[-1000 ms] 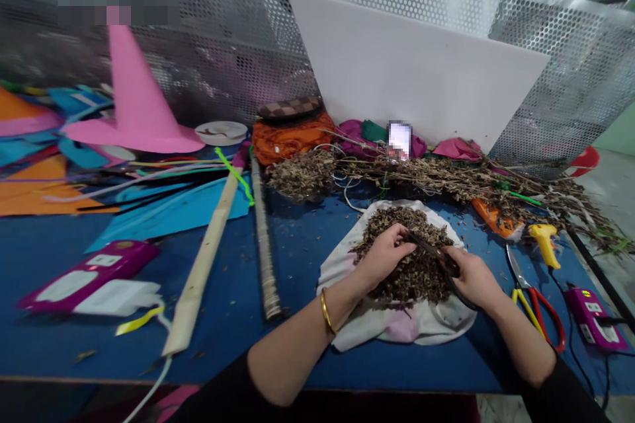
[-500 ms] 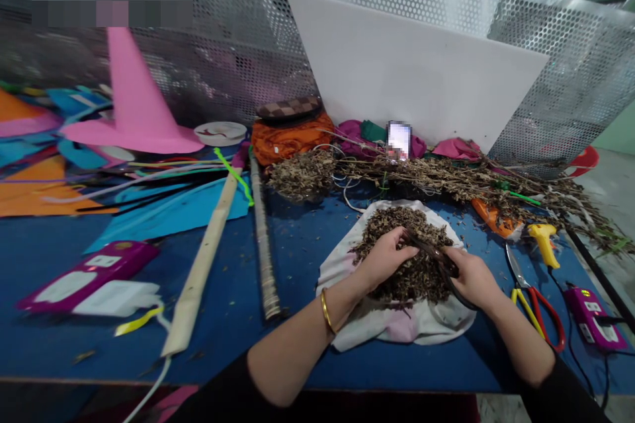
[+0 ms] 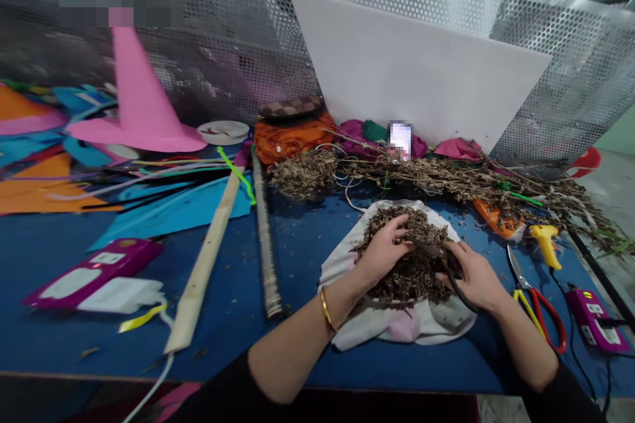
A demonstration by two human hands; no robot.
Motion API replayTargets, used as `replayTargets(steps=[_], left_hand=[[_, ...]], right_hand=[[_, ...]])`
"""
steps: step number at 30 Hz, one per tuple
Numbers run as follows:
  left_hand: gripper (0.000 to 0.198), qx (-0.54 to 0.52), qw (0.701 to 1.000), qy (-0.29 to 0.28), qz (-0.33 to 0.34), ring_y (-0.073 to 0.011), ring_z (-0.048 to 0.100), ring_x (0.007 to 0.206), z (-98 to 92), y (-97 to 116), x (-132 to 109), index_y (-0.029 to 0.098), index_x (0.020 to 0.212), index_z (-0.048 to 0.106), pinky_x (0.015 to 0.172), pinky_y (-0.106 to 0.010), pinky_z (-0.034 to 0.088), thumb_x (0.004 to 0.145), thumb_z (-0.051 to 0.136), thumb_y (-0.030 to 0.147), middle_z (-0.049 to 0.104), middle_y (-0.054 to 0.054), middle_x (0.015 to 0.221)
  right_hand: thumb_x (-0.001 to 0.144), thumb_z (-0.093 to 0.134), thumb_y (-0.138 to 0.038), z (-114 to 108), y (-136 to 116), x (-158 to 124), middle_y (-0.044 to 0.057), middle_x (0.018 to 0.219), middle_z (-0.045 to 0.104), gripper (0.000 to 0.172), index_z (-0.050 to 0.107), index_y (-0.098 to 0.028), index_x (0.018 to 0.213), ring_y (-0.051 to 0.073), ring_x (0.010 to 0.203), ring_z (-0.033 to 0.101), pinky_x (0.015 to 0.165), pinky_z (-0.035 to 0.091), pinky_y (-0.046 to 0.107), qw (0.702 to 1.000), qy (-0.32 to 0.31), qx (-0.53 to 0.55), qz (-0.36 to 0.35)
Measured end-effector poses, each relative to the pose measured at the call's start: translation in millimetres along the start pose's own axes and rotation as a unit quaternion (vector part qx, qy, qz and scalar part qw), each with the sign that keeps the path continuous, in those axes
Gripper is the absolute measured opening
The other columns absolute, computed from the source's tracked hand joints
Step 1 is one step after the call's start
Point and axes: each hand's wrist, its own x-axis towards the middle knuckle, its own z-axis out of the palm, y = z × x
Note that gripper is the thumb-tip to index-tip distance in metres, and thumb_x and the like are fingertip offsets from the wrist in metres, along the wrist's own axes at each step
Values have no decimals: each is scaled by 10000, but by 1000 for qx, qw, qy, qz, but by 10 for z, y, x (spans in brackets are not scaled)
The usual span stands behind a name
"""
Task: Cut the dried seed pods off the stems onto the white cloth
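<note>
My right hand [image 3: 473, 274] grips a pair of dark scissors [image 3: 427, 248], its fingers through the black handles. The blades point left over a heap of dried, chopped plant bits [image 3: 414, 284]. Close to the blade tips, my left hand [image 3: 384, 250] rests at the left of the heap with thumb and fingers apart; I see nothing held in it. Under the heap lies a white cloth [image 3: 367, 337] with faint pink patches.
Dried plant stalks [image 3: 446, 175] stretch across the back of the blue table [image 3: 307, 251]. To the right are red-and-yellow-handled scissors [image 3: 526, 291], a yellow glue gun [image 3: 544, 244] and a purple box [image 3: 595, 320]. A wooden stick [image 3: 206, 264] and a pink cone hat [image 3: 141, 99] are left.
My left hand's fingers have spread apart from a closer pinch near the blades. My right hand has shifted its fingers on the scissors, and the handles show more.
</note>
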Motion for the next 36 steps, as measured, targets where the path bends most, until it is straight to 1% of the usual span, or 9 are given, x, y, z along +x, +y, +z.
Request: replayTargets(steps=[6,9,13,18,21,25,27,30,36], left_hand=[[784,0,1000,-15,-4,-239,593,1047,-16,-89,37,125,1351,388,945,-374,424,627,687,145,641,-128,1159],[786,21,1000,-13,-8,-234,602,1021,-16,-56,21,122,1356,389,947,-371,418,633,693,168,646,-124,1147],[674,32,999,-5,-12,-224,612,975,-14,20,-15,134,1255,494,910,-357,436,625,717,217,672,-104,1057],[411,41,999,-6,-12,-196,611,846,-34,31,-9,146,1002,634,799,-319,462,643,712,331,684,-63,943],[331,62,998,-14,-9,-150,580,705,-37,9,1,153,960,662,652,-259,460,698,656,356,674,-28,853],[275,101,994,-41,-16,-94,460,489,-23,7,-18,139,897,667,454,-205,357,732,598,347,577,22,620],[242,126,991,-53,-7,-82,435,464,-16,20,-34,130,826,669,440,-196,334,731,585,336,549,29,585],[207,150,987,-53,-2,-78,435,457,-8,36,-47,124,747,658,442,-189,334,721,566,308,529,33,558],[234,120,992,-34,-29,-79,449,450,-16,3,-25,129,846,663,425,-189,349,696,579,287,536,38,582]], right_hand=[[775,603,-379,42,0,10,70,1052,554,477,478,-223,1208,199,892,560,741,406,278,999,-2,-51,-12],[806,548,-349,46,14,9,70,1013,579,395,500,-212,1173,198,869,574,716,404,269,997,-10,-69,-16],[797,503,-237,43,33,-6,65,1008,617,327,533,-212,1123,188,857,593,707,408,251,999,-14,-49,-8],[796,517,-268,36,60,-11,46,970,640,281,554,-223,1071,183,850,596,709,412,246,1000,18,11,9],[800,525,-289,23,51,-7,43,988,638,274,557,-229,1066,181,840,592,705,408,248,999,25,10,19],[790,564,-368,16,-6,0,52,1021,607,360,526,-228,1120,174,829,578,700,406,249,1000,17,1,11],[789,566,-377,30,-19,1,57,1015,596,380,514,-221,1131,173,827,570,700,404,248,1000,13,-2,7],[806,515,-276,63,3,-1,51,985,610,304,525,-221,1105,166,823,574,703,395,236,1000,1,6,10],[735,509,-157,81,47,-5,53,995,638,354,543,-217,1083,172,838,585,694,384,225,1000,-7,3,23]])
